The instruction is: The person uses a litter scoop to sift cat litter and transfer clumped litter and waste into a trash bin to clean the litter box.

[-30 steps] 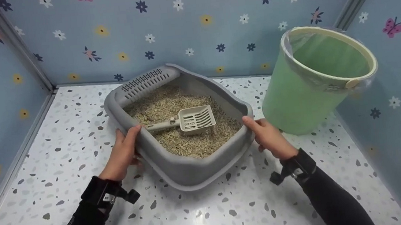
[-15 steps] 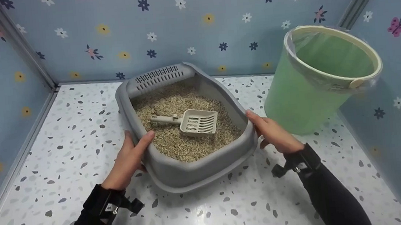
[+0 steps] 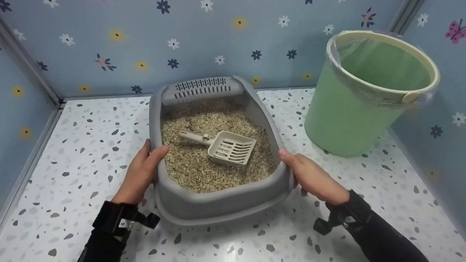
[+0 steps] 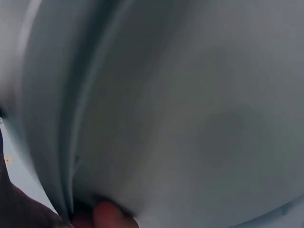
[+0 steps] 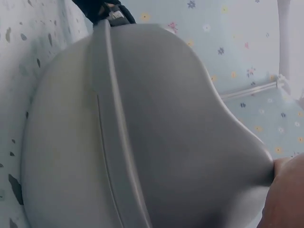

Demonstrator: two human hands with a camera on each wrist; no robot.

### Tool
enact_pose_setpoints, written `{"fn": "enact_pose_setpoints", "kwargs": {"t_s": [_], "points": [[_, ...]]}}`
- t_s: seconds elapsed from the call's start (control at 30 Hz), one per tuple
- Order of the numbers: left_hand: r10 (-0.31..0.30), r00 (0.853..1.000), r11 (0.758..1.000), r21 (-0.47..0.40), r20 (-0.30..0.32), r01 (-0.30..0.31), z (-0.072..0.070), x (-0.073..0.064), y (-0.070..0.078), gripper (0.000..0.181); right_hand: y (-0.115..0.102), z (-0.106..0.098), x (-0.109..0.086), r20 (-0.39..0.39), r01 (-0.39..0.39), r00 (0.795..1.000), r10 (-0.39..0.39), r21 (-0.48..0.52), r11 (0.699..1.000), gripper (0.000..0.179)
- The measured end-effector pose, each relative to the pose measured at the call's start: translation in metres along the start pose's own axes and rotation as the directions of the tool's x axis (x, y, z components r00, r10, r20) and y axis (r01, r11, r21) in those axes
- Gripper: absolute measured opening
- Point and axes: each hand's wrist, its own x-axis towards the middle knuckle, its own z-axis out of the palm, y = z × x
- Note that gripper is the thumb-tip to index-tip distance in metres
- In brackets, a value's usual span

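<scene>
A grey litter box stands on the speckled surface, its slotted end toward the back wall. Tan pellet litter fills its bottom. On the litter lies a beige slotted scoop, its handle pointing to the back left. My left hand grips the box's left rim, thumb over the edge; in the left wrist view its fingertips press the wall below the rim. My right hand holds the right rim near the front corner, thumb on top; its other fingers are mostly hidden.
A green bin with a cream rim and clear liner stands to the right of the box. Flowered blue panels enclose the back and both sides. The white speckled surface extends in front of the box.
Between both hands the litter box has turned clockwise, its slotted end swinging right until it faces the back wall. The scoop has turned with it. My right hand has come slightly nearer.
</scene>
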Motion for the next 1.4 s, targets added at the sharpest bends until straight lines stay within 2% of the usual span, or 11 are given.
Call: {"fn": "enact_pose_setpoints", "kwargs": {"t_s": [0.17, 0.3, 0.43, 0.57, 0.63, 0.8, 0.93, 1.03, 1.13, 1.23, 1.4], "points": [[0.046, 0.999, 0.999, -0.003, 0.009, -0.046, -0.003, 0.004, -0.003, 0.105, -0.001, 0.001, -0.005, 0.001, -0.013, 1.0, 0.013, -0.037, 0.999, 0.073], [0.055, 0.998, 0.998, -0.003, 0.012, -0.055, -0.001, 0.007, -0.004, 0.102, -0.009, -0.017, -0.001, 0.067, 0.01, 0.998, 0.003, -0.195, 0.981, 0.083], [0.051, 0.999, 0.999, -0.012, 0.016, -0.051, -0.002, 0.007, -0.004, 0.101, -0.04, -0.039, 0.009, 0.045, 0.129, 0.992, -0.121, -0.408, 0.904, 0.084], [0.036, 0.999, 0.999, -0.024, 0.019, -0.036, -0.005, 0.005, -0.002, 0.1, -0.095, -0.036, 0.028, 0.1, 0.301, 0.952, -0.29, -0.491, 0.818, 0.067], [0.038, 0.999, 0.999, -0.02, 0.016, -0.037, -0.005, 0.005, -0.002, 0.099, -0.125, -0.026, 0.043, 0.231, 0.42, 0.908, -0.351, -0.532, 0.736, 0.057], [0.068, 0.997, 0.997, -0.028, 0.025, -0.067, -0.003, 0.005, -0.003, 0.097, -0.181, 0.009, 0.086, 0.564, 0.659, 0.751, -0.344, -0.599, 0.455, 0.044], [0.092, 0.995, 0.995, -0.042, 0.026, -0.091, 0.001, 0.007, -0.005, 0.096, -0.197, 0.043, 0.121, 0.686, 0.748, 0.66, -0.306, -0.565, 0.348, 0.034], [0.119, 0.993, 0.991, -0.064, 0.023, -0.117, 0.004, 0.01, -0.006, 0.087, -0.194, 0.066, 0.141, 0.719, 0.782, 0.623, -0.309, -0.561, 0.272, 0.029], [0.15, 0.988, 0.985, -0.092, 0.023, -0.147, 0.007, 0.012, -0.007, 0.079, -0.186, 0.082, 0.153, 0.727, 0.782, 0.623, -0.289, -0.595, 0.188, 0.031], [0.157, 0.987, 0.984, -0.089, 0.023, -0.155, 0.007, 0.012, -0.008, 0.085, -0.179, 0.096, 0.163, 0.739, 0.769, 0.639, -0.214, -0.611, 0.19, 0.034], [0.166, 0.986, 0.983, -0.078, 0.018, -0.164, 0.002, 0.009, -0.008, 0.085, -0.171, 0.109, 0.174, 0.753, 0.752, 0.649, -0.11, -0.611, 0.249, 0.036]]}}
